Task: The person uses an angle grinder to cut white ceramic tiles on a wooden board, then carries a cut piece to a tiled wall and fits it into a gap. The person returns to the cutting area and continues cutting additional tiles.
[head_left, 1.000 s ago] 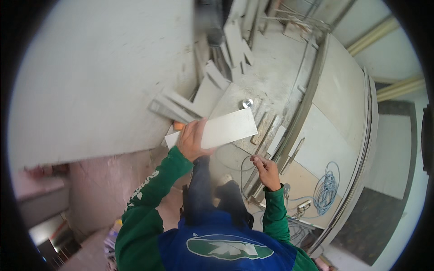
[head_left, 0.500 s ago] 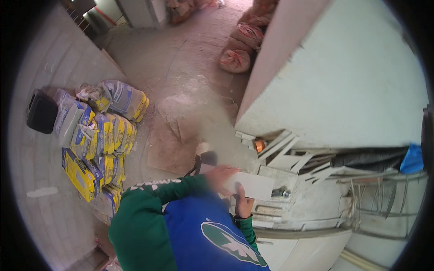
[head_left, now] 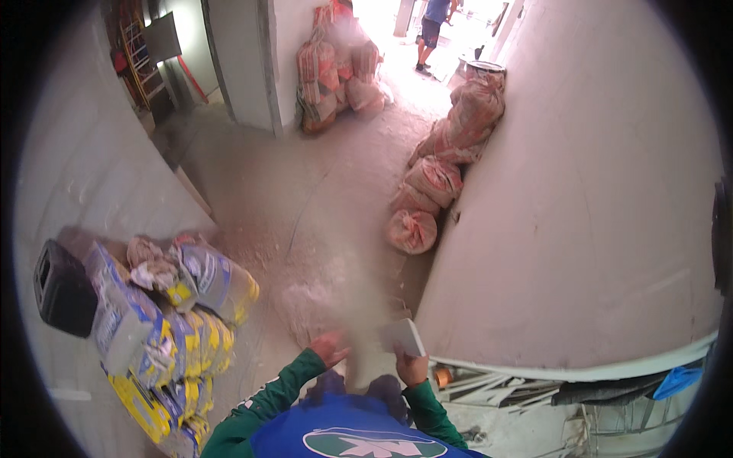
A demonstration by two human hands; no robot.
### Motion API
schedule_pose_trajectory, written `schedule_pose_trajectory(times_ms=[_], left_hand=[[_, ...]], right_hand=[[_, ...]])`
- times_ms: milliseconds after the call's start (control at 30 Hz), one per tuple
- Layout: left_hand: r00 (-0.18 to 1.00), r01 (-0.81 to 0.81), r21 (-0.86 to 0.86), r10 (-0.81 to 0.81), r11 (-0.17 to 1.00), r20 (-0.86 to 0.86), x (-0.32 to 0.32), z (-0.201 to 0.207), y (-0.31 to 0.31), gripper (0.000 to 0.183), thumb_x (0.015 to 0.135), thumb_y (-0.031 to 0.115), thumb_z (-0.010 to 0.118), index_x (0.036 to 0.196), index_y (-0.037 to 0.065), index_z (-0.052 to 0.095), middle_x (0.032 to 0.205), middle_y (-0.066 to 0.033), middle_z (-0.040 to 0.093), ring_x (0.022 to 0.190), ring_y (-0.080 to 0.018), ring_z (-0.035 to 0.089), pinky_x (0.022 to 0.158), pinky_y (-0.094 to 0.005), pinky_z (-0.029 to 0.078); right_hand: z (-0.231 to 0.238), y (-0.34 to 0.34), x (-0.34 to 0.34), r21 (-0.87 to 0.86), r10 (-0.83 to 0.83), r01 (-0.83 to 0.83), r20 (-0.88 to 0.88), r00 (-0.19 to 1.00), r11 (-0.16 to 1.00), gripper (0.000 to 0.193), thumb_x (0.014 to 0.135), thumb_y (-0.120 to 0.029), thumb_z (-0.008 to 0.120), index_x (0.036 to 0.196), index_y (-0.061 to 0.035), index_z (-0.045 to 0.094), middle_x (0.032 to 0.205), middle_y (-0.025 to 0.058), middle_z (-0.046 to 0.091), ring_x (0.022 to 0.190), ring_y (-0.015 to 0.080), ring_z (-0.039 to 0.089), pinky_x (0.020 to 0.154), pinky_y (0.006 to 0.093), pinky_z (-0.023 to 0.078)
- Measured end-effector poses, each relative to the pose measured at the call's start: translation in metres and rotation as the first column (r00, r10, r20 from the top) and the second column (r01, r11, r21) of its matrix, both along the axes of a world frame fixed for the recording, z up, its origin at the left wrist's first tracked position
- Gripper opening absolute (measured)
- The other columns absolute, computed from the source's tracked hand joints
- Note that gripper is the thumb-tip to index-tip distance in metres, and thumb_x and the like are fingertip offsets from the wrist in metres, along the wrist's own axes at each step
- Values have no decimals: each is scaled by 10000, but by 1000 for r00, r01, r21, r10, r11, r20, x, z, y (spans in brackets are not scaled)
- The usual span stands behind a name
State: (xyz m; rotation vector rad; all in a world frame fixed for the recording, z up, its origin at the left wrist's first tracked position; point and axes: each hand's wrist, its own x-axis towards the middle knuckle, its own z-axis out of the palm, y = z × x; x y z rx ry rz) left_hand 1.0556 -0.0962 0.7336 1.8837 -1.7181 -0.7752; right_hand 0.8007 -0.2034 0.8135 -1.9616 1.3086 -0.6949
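Observation:
My right hand (head_left: 412, 367) grips the lower edge of a flat white tile piece (head_left: 403, 337), which it holds up in front of me, tilted. To its left, apart from the tile, my left hand (head_left: 330, 349) is empty, with its fingers loosely stretched out and a little blurred. Both arms wear green sleeves. Below the hands, my knees and feet show dimly above the dusty floor.
Blue-and-yellow bags (head_left: 191, 336) are stacked at left beside a black plastic case (head_left: 66, 288). Filled sacks (head_left: 412, 230) line the wall (head_left: 580, 229) at right. White strip offcuts (head_left: 496, 388) lie at lower right. A person (head_left: 433, 30) stands in the far doorway.
My view has swung up and left, away from the offcuts toward the passage. The left hand has come off the tile piece and moved left; the right hand still holds it.

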Motion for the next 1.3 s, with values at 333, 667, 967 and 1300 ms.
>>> schedule_pose_trajectory(times_ms=[333, 667, 967, 1300], left_hand=[[996, -2, 225, 22, 974, -88, 185, -16, -287, 756, 875, 530, 717, 1421, 40, 530, 1235, -238, 680, 1124, -400, 664, 956, -472, 537], [865, -362, 673, 502, 645, -15, 301, -113, -369, 914, 897, 794, 489, 1287, -19, 645, 1237, -310, 664, 1205, -415, 632, 1027, -440, 480], [983, 11, 682, 117, 732, -142, 493, -67, -724, 769, 898, 756, 514, 1220, 88, 716, 1219, -204, 708, 1146, -391, 659, 991, -444, 509], [959, 271, 80, -276, 959, 59, 631, 9, -1319, 642, 910, 481, 704, 1335, 8, 622, 1222, -229, 701, 1082, -353, 703, 941, -432, 564]], right_hand=[[-54, -246, 105, 23, -77, 80, -133, 988, 997, 343, 934, -291, 696, 1015, 40, 733, 848, 244, 726, 865, 407, 740, 693, 443, 569], [-112, -581, 269, 76, 212, -199, -247, 945, 977, 184, 907, -229, 662, 976, -76, 735, 813, 194, 718, 747, 391, 712, 624, 498, 539], [-251, -858, 337, 484, 150, 241, -637, 756, 841, 336, 839, -293, 717, 1138, -143, 752, 1100, 210, 730, 1061, 407, 695, 932, 500, 564], [-272, -1096, 415, 300, -202, 443, -589, 783, 845, 400, 858, -415, 703, 1103, -106, 770, 1107, 216, 732, 1034, 431, 700, 885, 520, 566]])
